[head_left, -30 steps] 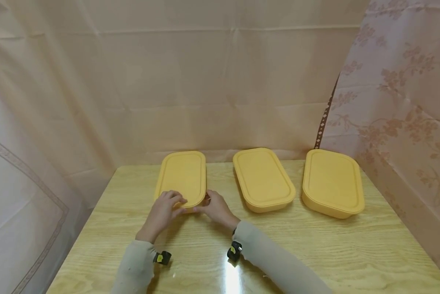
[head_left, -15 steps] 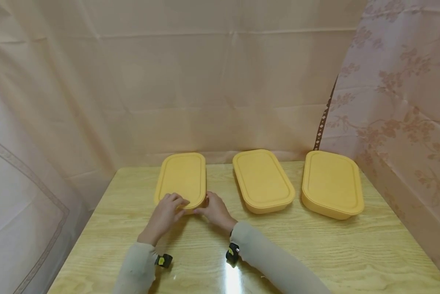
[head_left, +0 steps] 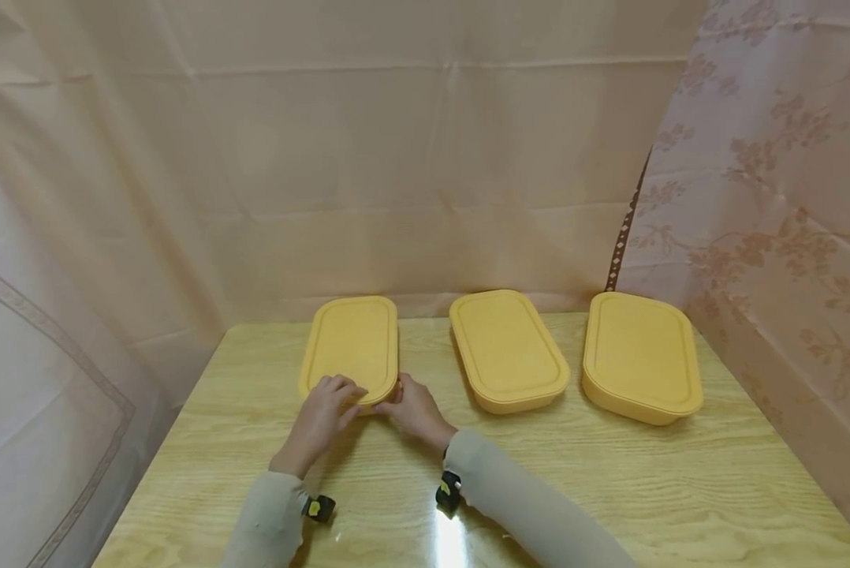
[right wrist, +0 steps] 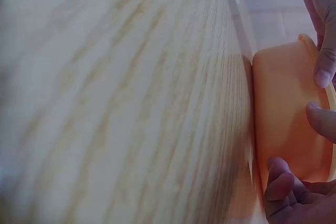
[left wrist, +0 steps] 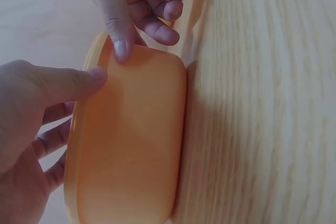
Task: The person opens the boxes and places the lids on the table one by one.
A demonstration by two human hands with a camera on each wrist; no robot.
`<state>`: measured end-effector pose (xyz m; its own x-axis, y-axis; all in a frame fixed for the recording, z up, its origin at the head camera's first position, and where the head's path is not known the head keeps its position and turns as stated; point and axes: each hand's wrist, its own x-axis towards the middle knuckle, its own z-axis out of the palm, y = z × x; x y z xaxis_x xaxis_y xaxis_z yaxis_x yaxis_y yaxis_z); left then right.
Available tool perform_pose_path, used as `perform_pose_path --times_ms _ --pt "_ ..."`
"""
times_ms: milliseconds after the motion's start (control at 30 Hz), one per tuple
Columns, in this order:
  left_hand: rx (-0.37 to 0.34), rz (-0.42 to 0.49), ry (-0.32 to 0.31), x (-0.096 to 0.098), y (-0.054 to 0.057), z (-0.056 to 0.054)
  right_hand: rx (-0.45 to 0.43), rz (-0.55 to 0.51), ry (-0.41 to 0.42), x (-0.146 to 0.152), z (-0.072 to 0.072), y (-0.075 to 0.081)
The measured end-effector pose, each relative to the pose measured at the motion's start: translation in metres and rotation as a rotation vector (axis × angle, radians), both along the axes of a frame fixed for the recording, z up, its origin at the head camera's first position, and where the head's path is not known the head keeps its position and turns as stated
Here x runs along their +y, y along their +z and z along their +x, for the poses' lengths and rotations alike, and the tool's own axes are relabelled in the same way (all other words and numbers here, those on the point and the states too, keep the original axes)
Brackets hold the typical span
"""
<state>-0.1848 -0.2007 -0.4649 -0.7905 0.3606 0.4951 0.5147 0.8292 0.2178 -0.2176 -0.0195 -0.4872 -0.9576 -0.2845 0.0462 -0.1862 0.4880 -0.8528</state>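
Observation:
The leftmost yellow food container (head_left: 354,339) stands on the table with its lid on. At its near left corner, my left hand (head_left: 322,414) pinches the lid's edge, thumb under the rim and fingers over the top. My right hand (head_left: 414,410) grips the near right corner, its thumb against the front wall just below the rim. Seen from the left wrist, the front wall (left wrist: 131,129) shows both thumbs close together near the lid. From the right wrist, the right hand's other fingers (right wrist: 281,187) curl beside the container's corner. What lies inside is hidden.
Two more lidded yellow containers stand to the right, a middle one (head_left: 510,343) and a right one (head_left: 641,351). All are on a wood-grain table (head_left: 609,481). A beige cloth (head_left: 397,158) hangs behind its back edge, and a flowered cloth (head_left: 787,237) hangs at the right.
Both hands stay at the near corners of the left container, with only slight shifts of fingers and wrists. The head view has tilted a little; the containers have not moved.

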Motion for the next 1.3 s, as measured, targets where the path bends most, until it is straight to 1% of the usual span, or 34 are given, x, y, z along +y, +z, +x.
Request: perform_pose_path --times_ms 167,300,500,800,1033,1167,1300 --pt "0.006 0.011 -0.009 -0.0006 -0.0014 0.0005 0.004 0.005 0.006 0.0003 0.0003 0.0002" --pt "-0.001 0.025 -0.013 -0.0011 -0.0035 0.0005 -0.007 0.006 0.003 0.0003 0.0006 -0.0001" --pt "0.013 0.04 -0.015 -0.0014 -0.0069 -0.0001 -0.02 -0.006 -0.004 0.0 0.0012 -0.001" --pt "0.027 0.059 -0.019 -0.0017 -0.0084 -0.0006 -0.024 -0.019 -0.005 -0.0001 0.0018 -0.0018" --pt "0.031 0.064 -0.025 -0.0016 -0.0075 -0.0005 -0.008 -0.031 -0.005 -0.0003 0.0017 -0.0042" --pt "0.051 0.072 -0.035 -0.0014 -0.0065 -0.0003 -0.022 -0.034 -0.004 0.0 0.0014 -0.0044" --pt "0.061 0.077 -0.039 -0.0006 -0.0067 -0.0004 -0.017 -0.038 -0.001 0.0012 0.001 -0.0048"
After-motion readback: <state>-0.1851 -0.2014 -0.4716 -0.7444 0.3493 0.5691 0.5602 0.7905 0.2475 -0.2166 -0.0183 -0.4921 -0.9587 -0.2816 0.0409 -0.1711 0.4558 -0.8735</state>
